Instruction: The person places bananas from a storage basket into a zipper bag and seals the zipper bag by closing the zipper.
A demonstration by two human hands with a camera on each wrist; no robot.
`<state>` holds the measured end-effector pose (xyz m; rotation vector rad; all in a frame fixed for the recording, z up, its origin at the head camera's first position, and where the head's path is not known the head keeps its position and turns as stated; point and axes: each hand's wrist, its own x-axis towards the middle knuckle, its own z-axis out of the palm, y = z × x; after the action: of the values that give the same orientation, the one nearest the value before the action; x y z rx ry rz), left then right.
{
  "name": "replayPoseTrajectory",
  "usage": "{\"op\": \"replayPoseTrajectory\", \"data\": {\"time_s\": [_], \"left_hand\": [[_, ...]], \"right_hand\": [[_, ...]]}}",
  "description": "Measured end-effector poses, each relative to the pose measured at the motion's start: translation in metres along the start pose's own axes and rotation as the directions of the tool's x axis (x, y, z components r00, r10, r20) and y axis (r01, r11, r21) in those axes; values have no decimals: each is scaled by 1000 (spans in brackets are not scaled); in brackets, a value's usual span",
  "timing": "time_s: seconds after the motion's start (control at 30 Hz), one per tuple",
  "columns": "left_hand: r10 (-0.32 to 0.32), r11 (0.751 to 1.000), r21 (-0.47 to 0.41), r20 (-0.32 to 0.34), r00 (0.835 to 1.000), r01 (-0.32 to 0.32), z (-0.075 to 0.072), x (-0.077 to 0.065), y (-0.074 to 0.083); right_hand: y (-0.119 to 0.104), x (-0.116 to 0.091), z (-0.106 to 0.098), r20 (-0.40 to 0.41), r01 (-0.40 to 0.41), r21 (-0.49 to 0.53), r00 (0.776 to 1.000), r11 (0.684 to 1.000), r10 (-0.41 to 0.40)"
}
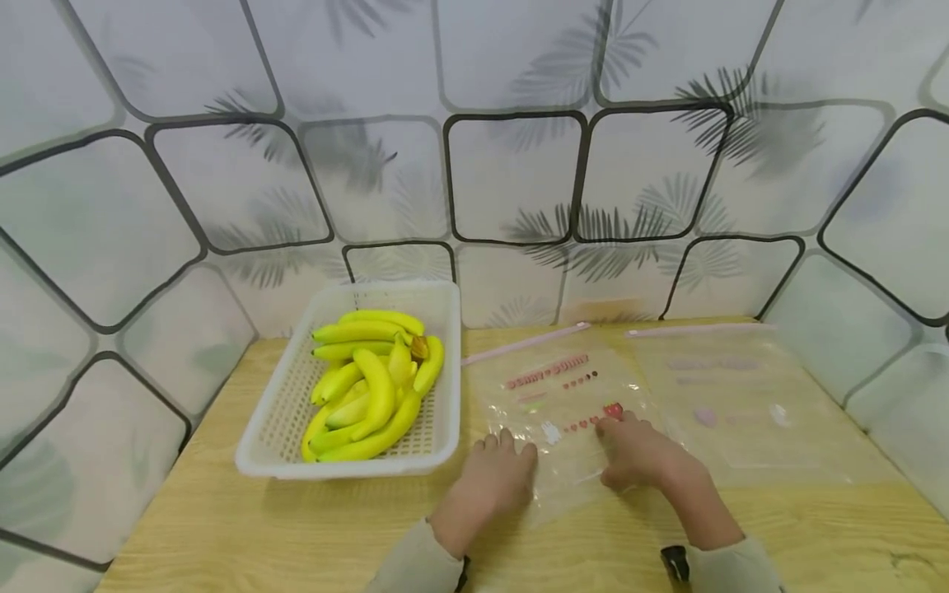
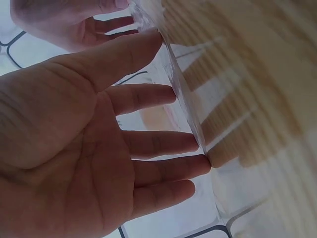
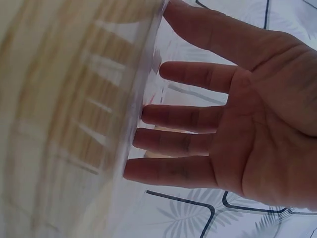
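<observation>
A clear zip bag (image 1: 549, 412) with red print and a pink slider strip lies flat on the wooden table. My left hand (image 1: 495, 478) rests on its left edge; in the left wrist view the straight fingertips (image 2: 168, 94) touch the plastic. On the bag's right part is my right hand (image 1: 641, 453), its straight fingers (image 3: 183, 116) also pressing the plastic in the right wrist view. Neither hand pinches the bag. To the left, a white plastic basket (image 1: 255, 428) holds several yellow bananas (image 1: 378, 395).
A second clear zip bag (image 1: 764, 453) with a pink strip lies flat to the right. The table (image 1: 311, 535) meets a patterned wall covering (image 1: 511, 181) at the back and on both sides.
</observation>
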<state>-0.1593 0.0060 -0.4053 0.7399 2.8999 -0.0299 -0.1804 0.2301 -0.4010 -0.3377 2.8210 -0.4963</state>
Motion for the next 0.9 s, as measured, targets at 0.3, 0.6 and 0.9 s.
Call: {"op": "replayPoseTrajectory", "data": {"time_s": [0.3, 0.6, 0.9], "left_hand": [[-10, 998, 59, 16, 1000, 9, -1, -5, 6], [-24, 996, 90, 32, 999, 21, 2, -8, 13], [2, 993, 114, 6, 1000, -2, 3, -12, 13]], "right_hand": [[1, 0, -3, 14, 9, -33, 1000, 999, -8], [-1, -2, -2, 39, 2, 3, 999, 1000, -2], [-4, -4, -3, 50, 0, -21, 999, 1000, 1]]}}
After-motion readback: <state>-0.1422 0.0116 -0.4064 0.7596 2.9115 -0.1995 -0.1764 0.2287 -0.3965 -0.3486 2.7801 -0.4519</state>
